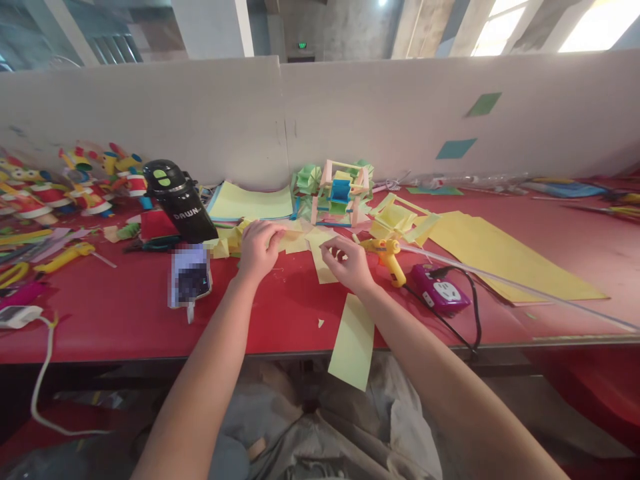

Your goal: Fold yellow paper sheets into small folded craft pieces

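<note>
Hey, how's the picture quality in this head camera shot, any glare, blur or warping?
Head view: skylights at top right are blown out white; the partition wall and table edge bow from wide-angle distortion; a patch beside the black bottle is pixelated; left hand and right hand are evenly lit and reasonably sharp.

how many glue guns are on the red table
2. One yellow glue gun lies just right of the right hand, beside the purple power strip. Another yellow glue gun lies at the far left, near the black bottle. Clutter may hide more.
</note>
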A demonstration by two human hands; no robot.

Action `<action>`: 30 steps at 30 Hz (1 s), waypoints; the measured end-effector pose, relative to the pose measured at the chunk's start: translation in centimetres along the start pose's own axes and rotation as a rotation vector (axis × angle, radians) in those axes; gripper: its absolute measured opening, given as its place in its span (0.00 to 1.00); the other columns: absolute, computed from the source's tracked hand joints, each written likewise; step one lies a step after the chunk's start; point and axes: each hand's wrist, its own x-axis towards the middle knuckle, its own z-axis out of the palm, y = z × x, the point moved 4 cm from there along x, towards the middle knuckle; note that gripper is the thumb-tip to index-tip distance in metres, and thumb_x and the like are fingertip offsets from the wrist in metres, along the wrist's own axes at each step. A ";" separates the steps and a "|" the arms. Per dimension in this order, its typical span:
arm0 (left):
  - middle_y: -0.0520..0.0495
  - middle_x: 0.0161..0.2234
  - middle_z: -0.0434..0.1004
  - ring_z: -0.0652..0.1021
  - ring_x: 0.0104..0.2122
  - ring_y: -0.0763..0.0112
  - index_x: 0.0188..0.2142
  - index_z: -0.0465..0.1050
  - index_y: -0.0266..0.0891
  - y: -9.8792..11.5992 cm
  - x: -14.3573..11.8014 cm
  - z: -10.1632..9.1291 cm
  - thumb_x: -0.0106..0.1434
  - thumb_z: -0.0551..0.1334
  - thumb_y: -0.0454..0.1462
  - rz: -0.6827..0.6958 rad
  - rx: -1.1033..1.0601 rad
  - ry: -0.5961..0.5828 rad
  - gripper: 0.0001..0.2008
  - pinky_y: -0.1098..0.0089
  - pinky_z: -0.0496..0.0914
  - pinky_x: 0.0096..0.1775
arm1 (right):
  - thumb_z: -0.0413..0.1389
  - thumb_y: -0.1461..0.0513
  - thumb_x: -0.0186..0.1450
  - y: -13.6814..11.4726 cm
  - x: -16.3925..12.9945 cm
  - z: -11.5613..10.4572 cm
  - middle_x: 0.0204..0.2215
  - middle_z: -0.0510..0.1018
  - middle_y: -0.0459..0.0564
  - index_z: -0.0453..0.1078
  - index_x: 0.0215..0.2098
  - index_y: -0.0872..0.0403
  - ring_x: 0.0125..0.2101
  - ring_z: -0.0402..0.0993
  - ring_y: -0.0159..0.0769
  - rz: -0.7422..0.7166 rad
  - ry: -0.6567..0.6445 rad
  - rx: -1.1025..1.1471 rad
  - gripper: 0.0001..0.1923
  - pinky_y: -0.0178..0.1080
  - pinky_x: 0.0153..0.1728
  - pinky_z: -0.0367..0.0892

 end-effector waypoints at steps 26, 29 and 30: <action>0.46 0.58 0.73 0.69 0.61 0.58 0.30 0.78 0.42 0.7 0.1 0.4 0.65 0.62 0.37 -0.073 -0.457 0.219 0.08 0.56 0.64 0.61 | 0.61 0.52 0.61 0.9 0.6 0.1 0.52 0.75 0.52 0.79 0.41 0.47 0.54 0.71 0.46 0.178 0.068 0.352 0.13 0.45 0.48 0.72; 0.48 0.58 0.72 0.69 0.61 0.58 0.31 0.81 0.43 -0.2 0.0 0.9 0.62 0.63 0.35 -0.167 -0.611 0.231 0.06 0.58 0.64 0.61 | 0.60 0.48 0.61 1.5 0.6 0.3 0.57 0.73 0.50 0.75 0.51 0.45 0.58 0.68 0.46 0.321 0.098 0.483 0.22 0.48 0.53 0.70; 0.48 0.55 0.76 0.72 0.58 0.59 0.33 0.82 0.44 -0.4 0.0 1.2 0.61 0.63 0.34 -0.211 -0.673 0.208 0.07 0.58 0.66 0.60 | 0.58 0.45 0.62 1.7 0.6 0.4 0.57 0.74 0.50 0.73 0.54 0.45 0.57 0.70 0.47 0.383 0.094 0.549 0.25 0.48 0.53 0.70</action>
